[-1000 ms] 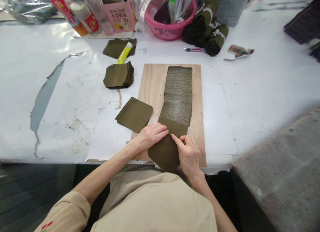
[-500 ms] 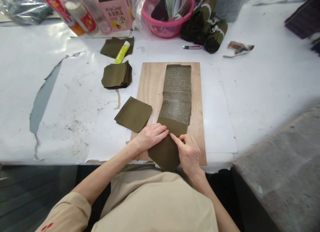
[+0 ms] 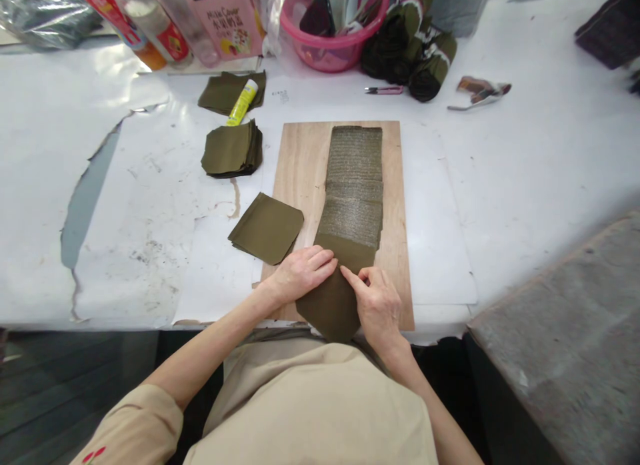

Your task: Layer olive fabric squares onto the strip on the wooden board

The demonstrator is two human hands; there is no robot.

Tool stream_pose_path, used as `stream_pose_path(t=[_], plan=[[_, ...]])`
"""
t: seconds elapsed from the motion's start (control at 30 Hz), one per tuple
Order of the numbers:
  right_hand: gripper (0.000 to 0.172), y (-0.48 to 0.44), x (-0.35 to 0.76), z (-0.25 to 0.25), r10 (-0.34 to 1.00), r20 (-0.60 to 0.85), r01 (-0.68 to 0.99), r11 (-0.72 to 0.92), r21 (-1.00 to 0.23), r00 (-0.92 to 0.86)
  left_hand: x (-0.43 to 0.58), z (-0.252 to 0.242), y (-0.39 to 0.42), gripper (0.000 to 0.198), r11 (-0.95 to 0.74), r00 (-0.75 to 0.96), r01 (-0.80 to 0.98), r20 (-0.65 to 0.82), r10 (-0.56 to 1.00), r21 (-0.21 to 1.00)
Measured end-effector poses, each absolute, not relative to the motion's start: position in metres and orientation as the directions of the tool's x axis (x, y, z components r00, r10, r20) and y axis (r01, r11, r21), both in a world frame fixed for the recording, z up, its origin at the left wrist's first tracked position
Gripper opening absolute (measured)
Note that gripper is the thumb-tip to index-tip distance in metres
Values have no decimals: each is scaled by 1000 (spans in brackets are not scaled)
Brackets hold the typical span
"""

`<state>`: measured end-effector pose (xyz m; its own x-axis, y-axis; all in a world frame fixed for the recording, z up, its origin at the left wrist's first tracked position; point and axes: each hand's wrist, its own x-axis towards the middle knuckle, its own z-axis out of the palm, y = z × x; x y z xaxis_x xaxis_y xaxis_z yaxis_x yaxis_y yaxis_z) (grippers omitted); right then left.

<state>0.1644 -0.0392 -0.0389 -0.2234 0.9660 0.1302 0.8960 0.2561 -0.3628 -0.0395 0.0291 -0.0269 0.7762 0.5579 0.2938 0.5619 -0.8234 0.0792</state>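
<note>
At the near edge of the white-covered table (image 3: 520, 178), my left hand (image 3: 303, 275), fingers together, and my right forefinger, on my right hand (image 3: 379, 305), press a smooth olive-green cloth piece (image 3: 330, 308), probably keeping it aligned on the flat tan wooden board (image 3: 303, 158). Whether either clamps it, I cannot tell. Toward the board's far edge, overlapping olive strips (image 3: 354, 168) look rough, whitish-streaked.

Flat olive cloth piece (image 3: 327, 306)
</note>
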Motion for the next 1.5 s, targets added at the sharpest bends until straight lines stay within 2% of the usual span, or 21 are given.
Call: stream_pose_path(t=[0.27, 0.6, 0.8, 0.93, 1.1, 1.3, 1.5], plan=[[38, -39, 164, -38, 965, 128, 903, 261, -342, -231, -39, -27, 27, 21, -817, 770, 570, 290, 568, 87], [39, -39, 164, -38, 965, 110, 907, 260, -333, -236, -41, -23, 24, 19, -821, 788, 571, 282, 548, -1], [39, -39, 164, -39, 964, 128, 911, 264, -316, -235, -52, -23, 19, 20, -767, 729, 638, 261, 633, 77], [39, -38, 162, -36, 961, 140, 912, 270, -310, -237, -49, -24, 10, 22, -689, 623, 713, 335, 706, 127], [40, -37, 164, -33, 963, 114, 905, 268, -330, -244, -32, -23, 1, 29, -765, 723, 637, 269, 636, 96], [29, -38, 178, -39, 952, 184, 851, 303, -428, -246, -32, -24, -2, 30, -757, 724, 652, 260, 639, 45], [29, -42, 187, -41, 944, 205, 851, 322, -414, -258, -32, -25, -1, 30, -754, 731, 656, 225, 644, 26]])
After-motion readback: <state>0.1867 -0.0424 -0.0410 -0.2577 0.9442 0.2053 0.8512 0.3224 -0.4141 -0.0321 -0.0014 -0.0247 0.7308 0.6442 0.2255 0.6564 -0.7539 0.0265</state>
